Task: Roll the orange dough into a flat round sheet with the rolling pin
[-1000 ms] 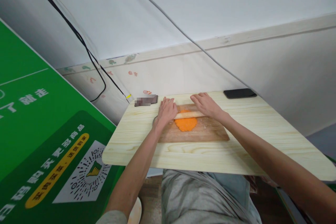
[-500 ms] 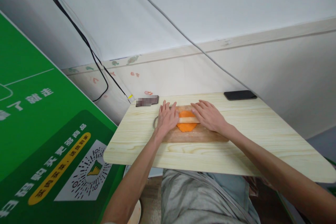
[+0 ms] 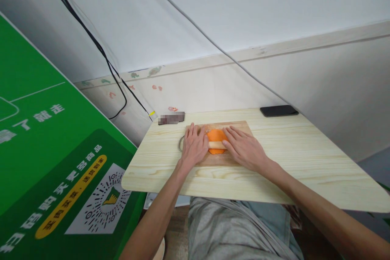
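Observation:
A wooden rolling pin (image 3: 217,145) lies crosswise over a flattened sheet of orange dough (image 3: 217,135) on a wooden cutting board (image 3: 219,160). My left hand (image 3: 195,145) rests palm down on the pin's left end, fingers stretched out toward the wall. On the right end lies my right hand (image 3: 243,146), also flat, its fingers extended up and to the left beside the dough. Both ends of the pin are hidden under my palms. Orange dough shows on the far and near sides of the pin.
The board lies on a pale wood-grain table (image 3: 292,162). A black phone (image 3: 279,111) lies at the back right, and a dark, partly blurred object (image 3: 171,118) at the back left. A green printed panel (image 3: 70,138) stands left. Cables (image 3: 91,36) hang along the wall.
Both hands and the rolling pin have moved slightly toward me over the dough. More dough now shows beyond the pin and less on the near side.

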The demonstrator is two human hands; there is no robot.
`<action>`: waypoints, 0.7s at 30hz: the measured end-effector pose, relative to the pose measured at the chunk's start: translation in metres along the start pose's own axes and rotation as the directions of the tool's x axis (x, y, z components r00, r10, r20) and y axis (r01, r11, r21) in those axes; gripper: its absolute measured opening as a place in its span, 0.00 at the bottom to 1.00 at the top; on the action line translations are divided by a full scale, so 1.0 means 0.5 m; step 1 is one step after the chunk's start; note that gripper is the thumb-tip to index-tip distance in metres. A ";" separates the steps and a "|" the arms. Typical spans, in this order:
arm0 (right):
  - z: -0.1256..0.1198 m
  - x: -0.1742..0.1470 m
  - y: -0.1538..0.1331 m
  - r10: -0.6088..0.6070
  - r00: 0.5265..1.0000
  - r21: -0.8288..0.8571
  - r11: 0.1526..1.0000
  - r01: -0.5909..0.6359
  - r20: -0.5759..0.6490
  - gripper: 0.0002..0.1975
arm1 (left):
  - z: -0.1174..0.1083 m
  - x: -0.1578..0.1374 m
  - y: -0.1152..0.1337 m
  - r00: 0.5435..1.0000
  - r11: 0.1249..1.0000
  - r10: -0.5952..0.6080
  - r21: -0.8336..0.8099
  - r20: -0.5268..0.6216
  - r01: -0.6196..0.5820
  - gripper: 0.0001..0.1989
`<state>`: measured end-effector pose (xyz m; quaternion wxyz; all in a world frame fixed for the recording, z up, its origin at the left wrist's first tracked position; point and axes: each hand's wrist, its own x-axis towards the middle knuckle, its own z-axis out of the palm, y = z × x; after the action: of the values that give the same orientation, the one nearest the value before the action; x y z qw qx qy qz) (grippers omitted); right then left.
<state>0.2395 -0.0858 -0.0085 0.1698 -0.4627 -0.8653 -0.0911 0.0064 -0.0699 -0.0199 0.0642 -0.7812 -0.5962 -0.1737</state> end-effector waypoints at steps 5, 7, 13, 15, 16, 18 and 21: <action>0.000 0.002 -0.001 0.015 1.000 0.002 1.000 -0.015 0.005 0.34 | -0.007 0.004 -0.001 0.999 1.000 0.020 -0.023 0.034 -0.019 0.26; 0.002 0.016 0.009 0.022 1.000 0.006 1.000 -0.023 0.018 0.34 | -0.008 0.020 -0.002 0.998 1.000 0.021 -0.019 0.057 -0.020 0.27; 0.018 0.073 0.053 0.079 0.994 0.021 0.996 -0.081 0.075 0.34 | 0.000 0.083 -0.011 0.995 0.999 0.046 -0.019 0.094 -0.044 0.27; 0.027 0.090 0.068 0.082 0.994 0.047 0.995 -0.086 0.078 0.33 | 0.003 0.101 -0.016 0.995 0.997 0.069 -0.028 0.067 -0.067 0.26; 0.032 0.097 0.076 0.068 0.995 0.057 0.996 -0.072 0.075 0.33 | 0.005 0.108 -0.018 0.995 0.996 0.083 -0.031 0.047 -0.082 0.26; 0.041 0.111 0.090 0.028 0.997 0.056 0.998 -0.031 0.067 0.32 | 0.006 0.122 -0.023 0.993 0.993 0.115 -0.033 0.011 -0.115 0.24; 0.050 0.129 0.110 -0.021 0.997 0.018 1.000 0.020 0.076 0.30 | 0.007 0.141 -0.031 0.986 0.986 0.164 -0.025 -0.022 -0.165 0.22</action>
<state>0.2466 0.0022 -0.0070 0.1397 -0.4555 -0.8766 -0.0679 0.0085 -0.0005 -0.0004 0.0737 -0.8267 -0.5267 -0.1834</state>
